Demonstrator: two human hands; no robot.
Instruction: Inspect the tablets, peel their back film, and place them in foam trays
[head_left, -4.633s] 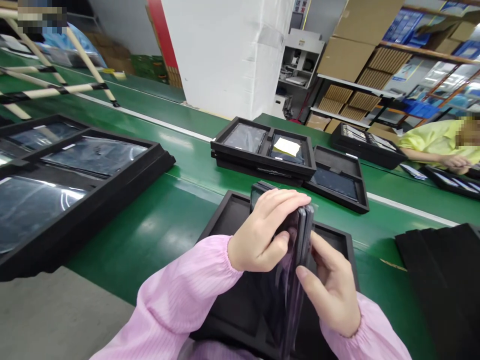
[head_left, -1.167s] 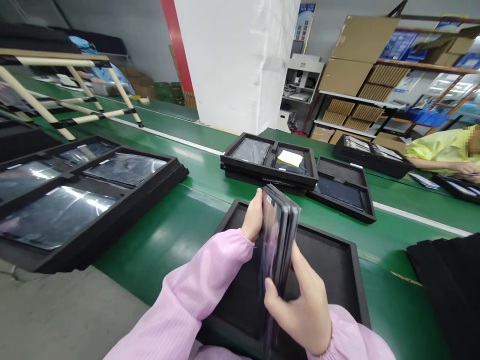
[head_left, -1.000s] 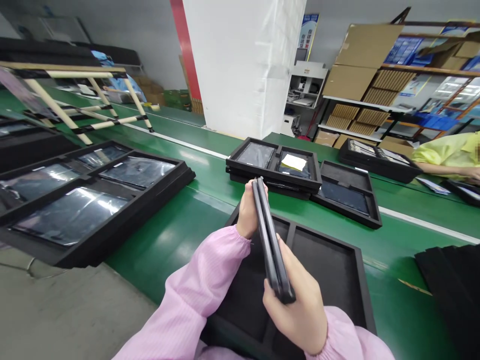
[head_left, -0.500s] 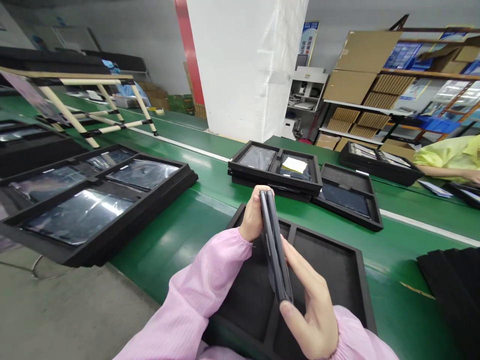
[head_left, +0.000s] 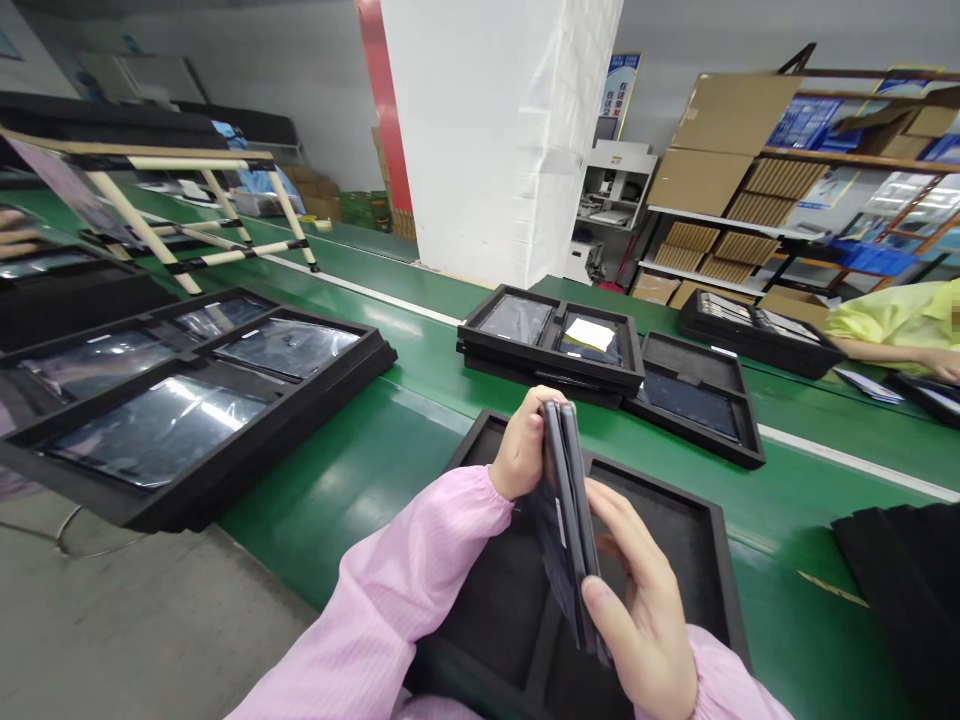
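Two thin dark tablets point(head_left: 571, 520) are held upright on edge, face to face, between my hands. My left hand point(head_left: 520, 445) is closed around their far end. At the near end my right hand point(head_left: 637, 590) grips them, thumb on the near corner and fingers along the right side. A pale label strip shows on the left tablet's face. Directly below lies a black foam tray point(head_left: 667, 520) split by dividers, its visible compartments bare.
At left, a black tray point(head_left: 315, 425) holds several film-covered tablets. Ahead stand stacked trays point(head_left: 551, 377) with tablets and a white paper point(head_left: 589, 334). Black foam pieces point(head_left: 900, 570) lie right. A person in a yellow sleeve point(head_left: 892, 315) works at far right; another person's hand point(head_left: 16, 235) shows far left.
Both hands and the tablets have shifted slightly right and down. The tablets have turned a little, so more of the left one's face shows. A person's hand has appeared at far left.
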